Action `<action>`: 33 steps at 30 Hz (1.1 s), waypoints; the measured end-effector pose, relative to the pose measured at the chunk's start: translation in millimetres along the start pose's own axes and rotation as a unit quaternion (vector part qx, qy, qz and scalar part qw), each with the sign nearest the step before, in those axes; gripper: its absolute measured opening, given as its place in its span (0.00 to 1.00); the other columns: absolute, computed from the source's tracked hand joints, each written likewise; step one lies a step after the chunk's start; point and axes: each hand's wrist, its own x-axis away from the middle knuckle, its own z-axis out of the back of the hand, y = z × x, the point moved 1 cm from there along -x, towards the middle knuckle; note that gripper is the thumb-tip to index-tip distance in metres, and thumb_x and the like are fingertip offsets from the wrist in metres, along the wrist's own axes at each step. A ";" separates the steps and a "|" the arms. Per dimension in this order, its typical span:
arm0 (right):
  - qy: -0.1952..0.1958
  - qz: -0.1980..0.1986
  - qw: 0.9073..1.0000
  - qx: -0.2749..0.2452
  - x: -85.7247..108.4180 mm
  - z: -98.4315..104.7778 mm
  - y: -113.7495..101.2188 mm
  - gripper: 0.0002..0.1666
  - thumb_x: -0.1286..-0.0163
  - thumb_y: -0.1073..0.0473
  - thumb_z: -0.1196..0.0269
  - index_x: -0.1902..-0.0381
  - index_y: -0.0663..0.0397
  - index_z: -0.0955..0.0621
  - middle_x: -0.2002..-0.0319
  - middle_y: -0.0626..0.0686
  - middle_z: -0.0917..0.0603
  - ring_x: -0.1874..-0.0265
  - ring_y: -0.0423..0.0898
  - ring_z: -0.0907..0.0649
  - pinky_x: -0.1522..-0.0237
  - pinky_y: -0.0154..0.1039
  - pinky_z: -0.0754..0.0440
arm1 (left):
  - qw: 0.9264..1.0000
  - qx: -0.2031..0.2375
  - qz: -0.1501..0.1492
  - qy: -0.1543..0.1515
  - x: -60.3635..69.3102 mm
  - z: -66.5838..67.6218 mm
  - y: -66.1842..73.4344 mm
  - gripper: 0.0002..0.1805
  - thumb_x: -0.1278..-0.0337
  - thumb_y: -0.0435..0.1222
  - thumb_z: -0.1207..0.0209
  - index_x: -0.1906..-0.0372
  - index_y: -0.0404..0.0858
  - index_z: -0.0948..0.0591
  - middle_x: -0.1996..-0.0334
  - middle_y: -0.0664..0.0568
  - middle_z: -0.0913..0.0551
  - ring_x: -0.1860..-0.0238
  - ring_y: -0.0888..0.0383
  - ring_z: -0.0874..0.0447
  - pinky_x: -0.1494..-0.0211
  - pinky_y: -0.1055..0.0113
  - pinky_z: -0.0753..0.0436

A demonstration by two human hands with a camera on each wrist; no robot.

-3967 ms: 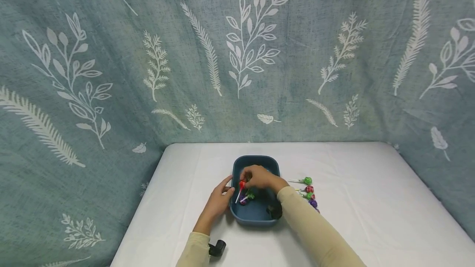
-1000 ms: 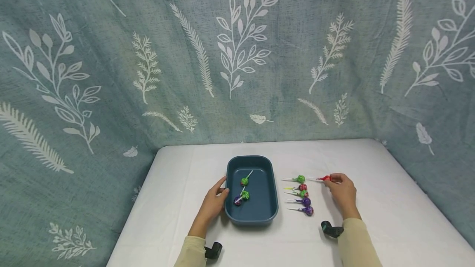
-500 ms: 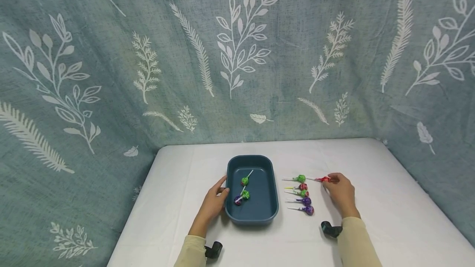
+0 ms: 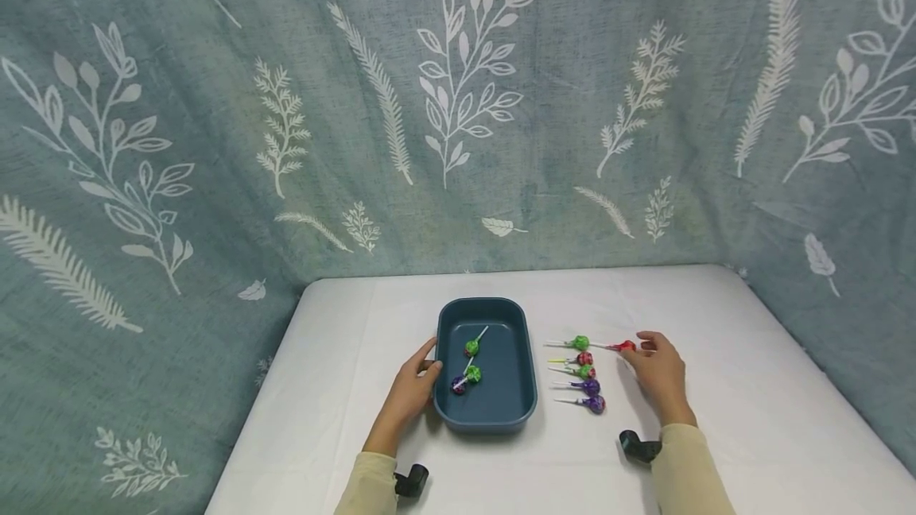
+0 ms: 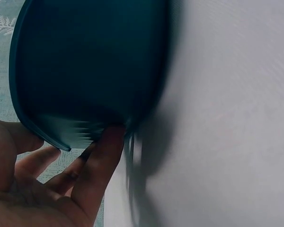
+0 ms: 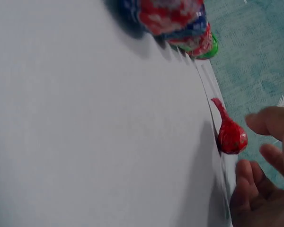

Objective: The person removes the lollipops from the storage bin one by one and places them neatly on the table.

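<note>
A dark blue rectangular tub (image 4: 487, 426) stands on the white table. My left hand (image 4: 409, 396) holds its left side; in the left wrist view the thumb lies at the rim and the fingers touch the outer wall. Inside are two green lollipops, one farther back (image 4: 471, 348) and one nearer (image 4: 473, 375), plus a purple lollipop (image 4: 459, 385). A red lollipop (image 6: 233, 137) lies on the table, stick leftward. My right hand (image 4: 660, 372) is just right of it, thumb and fingers spread apart around its head, with a gap showing in the right wrist view.
Right of the tub lies a column of lollipops with sticks pointing left: a green one (image 4: 580, 342) at the back, a red one (image 4: 584, 358), a green-and-red one (image 4: 587, 372) and purple ones (image 4: 595, 404) in front. A patterned curtain (image 4: 479, 141) hangs behind the table.
Earlier my right hand held the red lollipop over the tub. It has carried it right, laid it beside the back green lollipop and loosened its fingers. The left hand stays at the tub.
</note>
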 end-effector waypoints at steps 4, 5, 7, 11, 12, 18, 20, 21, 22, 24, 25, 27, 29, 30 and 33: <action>0.046 -0.001 0.999 -0.025 3.0 1.5 -11.8 0.32 0.30 0.57 0.36 0.35 0.69 0.28 0.43 0.72 0.25 0.47 0.67 0.23 0.45 0.61 0.28 | 1.000 -0.010 -0.001 0.001 0.0 -0.6 1.2 0.28 0.25 0.36 0.46 0.24 0.41 0.33 0.47 0.36 0.18 0.54 0.45 0.17 0.59 0.55 0.16; 0.052 0.001 0.998 -0.030 3.9 2.1 -16.5 0.31 0.30 0.57 0.36 0.35 0.69 0.28 0.44 0.71 0.25 0.47 0.66 0.23 0.45 0.61 0.28 | 1.000 -0.012 -0.001 0.002 -0.1 -0.6 1.7 0.28 0.25 0.36 0.46 0.24 0.41 0.33 0.47 0.36 0.18 0.53 0.45 0.17 0.58 0.54 0.16; 0.057 0.006 0.998 -0.036 4.6 2.3 -25.7 0.30 0.29 0.57 0.36 0.36 0.68 0.27 0.44 0.71 0.24 0.46 0.66 0.22 0.45 0.61 0.28 | 1.000 -0.015 -0.004 0.003 -0.1 -0.3 2.7 0.28 0.25 0.36 0.46 0.24 0.40 0.32 0.47 0.36 0.17 0.53 0.45 0.17 0.57 0.54 0.17; 0.054 0.014 0.997 -0.048 7.2 1.5 -43.0 0.27 0.29 0.57 0.36 0.37 0.66 0.26 0.44 0.68 0.21 0.45 0.64 0.21 0.44 0.59 0.27 | 1.000 -0.008 -0.003 -0.001 -0.1 -0.5 3.4 0.28 0.24 0.35 0.47 0.24 0.40 0.33 0.47 0.36 0.18 0.53 0.45 0.17 0.59 0.55 0.16; 0.052 0.016 0.997 -0.053 7.8 0.8 -46.4 0.27 0.29 0.57 0.37 0.37 0.65 0.25 0.44 0.68 0.21 0.45 0.64 0.22 0.44 0.59 0.27 | 1.000 -0.006 -0.003 -0.002 -0.1 -0.7 3.2 0.28 0.24 0.35 0.47 0.24 0.40 0.33 0.47 0.36 0.18 0.54 0.46 0.17 0.60 0.56 0.16; 0.032 0.038 0.997 -0.062 12.4 -5.6 -67.9 0.25 0.29 0.56 0.37 0.39 0.64 0.24 0.44 0.67 0.20 0.43 0.64 0.22 0.45 0.59 0.25 | 1.000 -0.001 0.000 -0.003 -0.3 -0.5 2.0 0.28 0.24 0.36 0.46 0.24 0.40 0.33 0.47 0.35 0.18 0.55 0.46 0.16 0.63 0.57 0.16; 0.018 0.052 0.996 -0.070 13.2 -8.4 -75.1 0.25 0.28 0.57 0.37 0.39 0.65 0.24 0.44 0.67 0.21 0.42 0.64 0.22 0.43 0.59 0.25 | 1.000 -0.002 -0.002 -0.001 -0.5 0.0 1.9 0.28 0.25 0.36 0.46 0.24 0.39 0.33 0.47 0.35 0.18 0.54 0.45 0.16 0.63 0.57 0.15; 0.011 0.058 0.996 -0.072 13.8 -10.1 -78.9 0.25 0.28 0.57 0.37 0.39 0.65 0.24 0.44 0.67 0.21 0.42 0.64 0.22 0.43 0.59 0.25 | 1.000 -0.003 -0.002 0.000 -0.6 0.1 1.9 0.28 0.25 0.35 0.46 0.24 0.39 0.33 0.47 0.34 0.18 0.54 0.44 0.16 0.63 0.57 0.16; 0.003 0.064 0.995 -0.074 14.4 -12.0 -82.8 0.24 0.27 0.57 0.37 0.38 0.64 0.24 0.43 0.67 0.21 0.42 0.64 0.22 0.43 0.59 0.25 | 1.000 -0.002 -0.002 0.000 -0.6 0.0 2.0 0.28 0.25 0.35 0.46 0.24 0.40 0.33 0.47 0.34 0.18 0.54 0.44 0.17 0.63 0.57 0.16; -0.011 0.079 0.994 -0.076 15.3 -16.1 -91.2 0.24 0.27 0.57 0.37 0.38 0.64 0.24 0.43 0.66 0.20 0.42 0.64 0.22 0.42 0.59 0.25 | 1.000 -0.003 0.000 0.000 -0.4 -0.1 2.1 0.28 0.24 0.35 0.47 0.24 0.40 0.33 0.47 0.35 0.18 0.53 0.44 0.17 0.63 0.57 0.16; -0.019 0.086 0.993 -0.078 16.1 -18.4 -95.7 0.24 0.27 0.57 0.37 0.39 0.63 0.23 0.43 0.66 0.20 0.42 0.63 0.21 0.43 0.59 0.25 | 1.000 -0.004 0.000 0.000 -0.3 -0.1 2.1 0.28 0.24 0.35 0.47 0.24 0.40 0.33 0.46 0.35 0.18 0.53 0.44 0.17 0.63 0.57 0.16; -0.035 0.098 0.991 -0.080 17.4 -23.1 -105.2 0.23 0.27 0.56 0.36 0.39 0.62 0.23 0.44 0.65 0.20 0.42 0.62 0.21 0.43 0.59 0.24 | 1.000 -0.004 -0.001 0.000 -0.2 -0.1 1.8 0.28 0.24 0.35 0.47 0.24 0.40 0.33 0.46 0.35 0.18 0.53 0.44 0.17 0.63 0.57 0.16; -0.048 0.110 0.989 -0.083 17.4 -28.9 -114.0 0.23 0.28 0.56 0.36 0.40 0.62 0.22 0.44 0.65 0.19 0.43 0.62 0.20 0.44 0.58 0.23 | 1.000 -0.005 -0.002 0.000 -0.3 0.2 1.5 0.28 0.24 0.35 0.46 0.24 0.40 0.33 0.47 0.35 0.18 0.53 0.44 0.17 0.63 0.57 0.16; -0.055 0.115 0.988 -0.086 17.7 -31.7 -118.6 0.22 0.28 0.56 0.36 0.41 0.61 0.22 0.45 0.64 0.19 0.43 0.61 0.20 0.44 0.58 0.23 | 1.000 -0.004 -0.002 0.000 -0.1 0.1 1.4 0.28 0.24 0.35 0.46 0.24 0.40 0.33 0.47 0.35 0.18 0.53 0.44 0.17 0.63 0.57 0.16; -0.072 0.128 0.985 -0.089 19.0 -41.1 -131.3 0.21 0.28 0.56 0.35 0.42 0.60 0.21 0.46 0.63 0.18 0.45 0.60 0.18 0.45 0.57 0.22 | 1.000 -0.002 0.001 -0.002 0.3 0.0 1.4 0.28 0.24 0.36 0.46 0.24 0.40 0.33 0.46 0.35 0.18 0.53 0.45 0.17 0.62 0.57 0.16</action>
